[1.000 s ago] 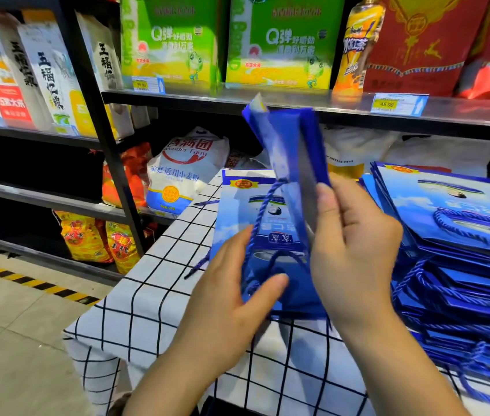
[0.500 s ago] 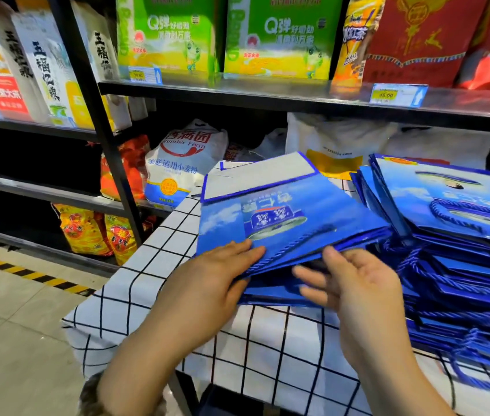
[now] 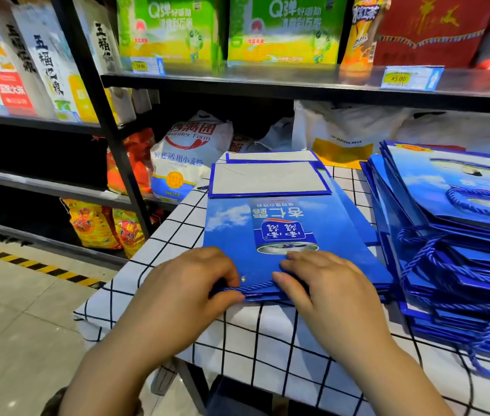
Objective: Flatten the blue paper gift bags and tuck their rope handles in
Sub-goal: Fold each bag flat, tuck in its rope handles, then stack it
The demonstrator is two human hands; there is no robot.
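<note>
Evidently the tucking step is in hand: the blue bag [image 3: 282,223] lies flat at mid-frame on the checked surface [image 3: 159,253], atop other flattened ones. The left hand [image 3: 189,283] has its grip pinched on the rope handle [image 3: 257,286] along the near edge; the right hand [image 3: 321,283] grips that edge, fingers curled. Next, I judge, the rope wants pushing inside the mouth. At right, the waiting pile [image 3: 453,187] crowds close, its loose cords [image 3: 435,265] trailing near.

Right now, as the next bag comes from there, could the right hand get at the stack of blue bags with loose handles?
Probably yes: the right hand, gripping the flattened bag at its near edge, lies beside the stack, nothing standing between them.
</note>
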